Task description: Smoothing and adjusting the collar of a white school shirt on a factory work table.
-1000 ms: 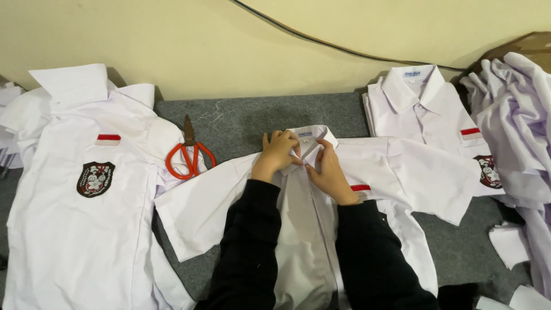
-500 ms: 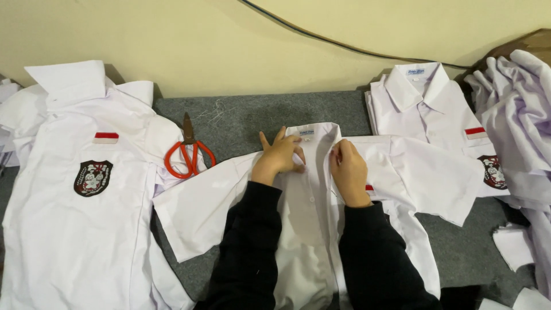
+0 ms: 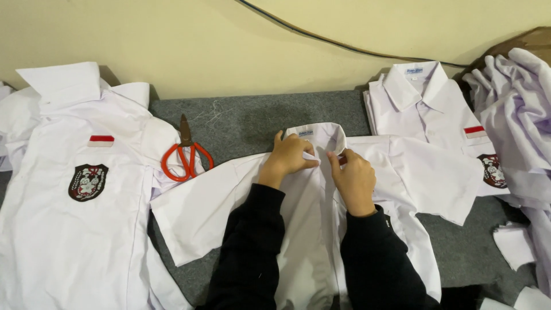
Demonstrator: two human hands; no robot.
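We have a white short-sleeved shirt (image 3: 321,224) spread front-up on the grey felt counter (image 3: 241,123), its hem nearest us and its collar toward the wall. Both our hands sit just below that collar: our left hand (image 3: 288,158) has its grip closed, pinching the left collar point and the edge of the placket, while our right hand (image 3: 354,179) lies curled on the other side of the placket, fingers bent down onto the cloth; whether it pinches anything underneath we cannot tell. We judge the shirt light, thin and limp, apt to wrinkle and slide on itself, so it is best taken at the stiffer collar, placket or shoulder seams. Left of the shirt lie orange-handled scissors (image 3: 186,155), and beyond them another white shirt with a badge (image 3: 86,189). To the right, further back, a folded shirt (image 3: 427,109) rests beside a loose heap of white garments (image 3: 516,115).
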